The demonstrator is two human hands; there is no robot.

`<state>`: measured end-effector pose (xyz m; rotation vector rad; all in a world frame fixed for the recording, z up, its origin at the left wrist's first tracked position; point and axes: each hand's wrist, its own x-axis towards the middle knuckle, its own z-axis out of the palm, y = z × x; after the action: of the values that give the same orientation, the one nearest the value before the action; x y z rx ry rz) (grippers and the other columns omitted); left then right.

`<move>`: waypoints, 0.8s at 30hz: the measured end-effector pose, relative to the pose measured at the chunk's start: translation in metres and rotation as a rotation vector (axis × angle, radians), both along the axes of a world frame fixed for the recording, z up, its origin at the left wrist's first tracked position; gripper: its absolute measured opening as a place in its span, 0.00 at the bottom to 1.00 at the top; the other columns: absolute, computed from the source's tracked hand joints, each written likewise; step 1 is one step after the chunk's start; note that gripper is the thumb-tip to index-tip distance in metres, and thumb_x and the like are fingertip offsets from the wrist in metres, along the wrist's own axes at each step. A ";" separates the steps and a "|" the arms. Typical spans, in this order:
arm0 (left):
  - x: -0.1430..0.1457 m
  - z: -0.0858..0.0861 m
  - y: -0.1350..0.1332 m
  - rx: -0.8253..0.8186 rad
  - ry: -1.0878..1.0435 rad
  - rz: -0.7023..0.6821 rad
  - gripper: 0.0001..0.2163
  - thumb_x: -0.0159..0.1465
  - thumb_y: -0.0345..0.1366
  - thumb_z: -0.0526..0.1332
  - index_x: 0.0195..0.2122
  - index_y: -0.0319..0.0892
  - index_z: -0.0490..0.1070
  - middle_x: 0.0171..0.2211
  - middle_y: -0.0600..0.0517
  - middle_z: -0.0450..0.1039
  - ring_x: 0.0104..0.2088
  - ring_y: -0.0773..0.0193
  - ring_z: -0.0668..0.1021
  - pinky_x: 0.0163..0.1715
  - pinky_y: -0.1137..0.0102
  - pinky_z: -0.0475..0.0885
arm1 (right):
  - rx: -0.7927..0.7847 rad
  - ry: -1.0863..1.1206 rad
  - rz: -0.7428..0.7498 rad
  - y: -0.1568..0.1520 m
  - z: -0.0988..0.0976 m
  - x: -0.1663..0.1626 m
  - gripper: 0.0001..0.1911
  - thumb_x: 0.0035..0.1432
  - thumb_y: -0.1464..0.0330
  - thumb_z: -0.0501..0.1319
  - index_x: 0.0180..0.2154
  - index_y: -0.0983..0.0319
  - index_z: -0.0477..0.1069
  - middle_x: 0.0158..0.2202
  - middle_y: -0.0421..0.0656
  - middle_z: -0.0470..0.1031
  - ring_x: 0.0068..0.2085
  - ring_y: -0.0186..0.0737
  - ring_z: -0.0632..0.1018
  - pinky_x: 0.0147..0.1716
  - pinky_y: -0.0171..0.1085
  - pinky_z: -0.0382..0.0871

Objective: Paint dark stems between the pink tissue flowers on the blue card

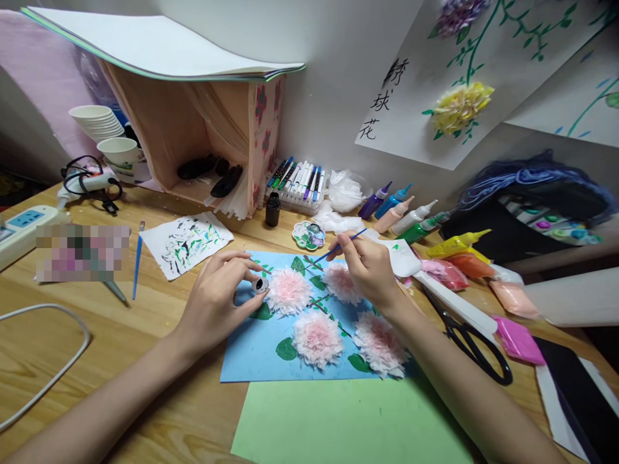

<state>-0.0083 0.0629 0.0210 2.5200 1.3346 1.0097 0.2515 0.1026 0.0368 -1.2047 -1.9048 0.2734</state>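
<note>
A blue sheet [251, 348] lies on the wooden desk and carries several pink tissue-paper flowers [316, 338] with painted green leaves and stems. My left hand [215, 299] rests on the sheet's left edge, thumb and fingers pinched round a small round cap or pot [261, 284] with a dark centre. My right hand [370, 267] hovers over the sheet's upper part and grips a thin blue paintbrush [345, 245], whose tip points left towards the painted stems near the top flowers.
A small paint palette [308, 234] and a black ink bottle [273, 209] stand behind the sheet. Paint bottles [394, 212], a marker tray [300, 183], black scissors [476, 345], pink clay packets [517, 338], a green sheet [348, 422], a smeared test paper [186, 243] and another brush [138, 258] lie around.
</note>
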 end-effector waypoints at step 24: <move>0.001 0.001 -0.001 -0.036 -0.087 -0.002 0.06 0.58 0.28 0.63 0.33 0.43 0.66 0.40 0.49 0.76 0.49 0.55 0.71 0.48 0.57 0.70 | 0.248 0.285 -0.059 -0.042 0.061 0.000 0.12 0.66 0.68 0.51 0.35 0.57 0.72 0.32 0.43 0.73 0.32 0.39 0.73 0.31 0.41 0.65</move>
<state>-0.0076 0.0614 0.0223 2.4213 1.3147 1.0710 0.2517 0.0605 0.0983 -0.9968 -1.6016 0.1616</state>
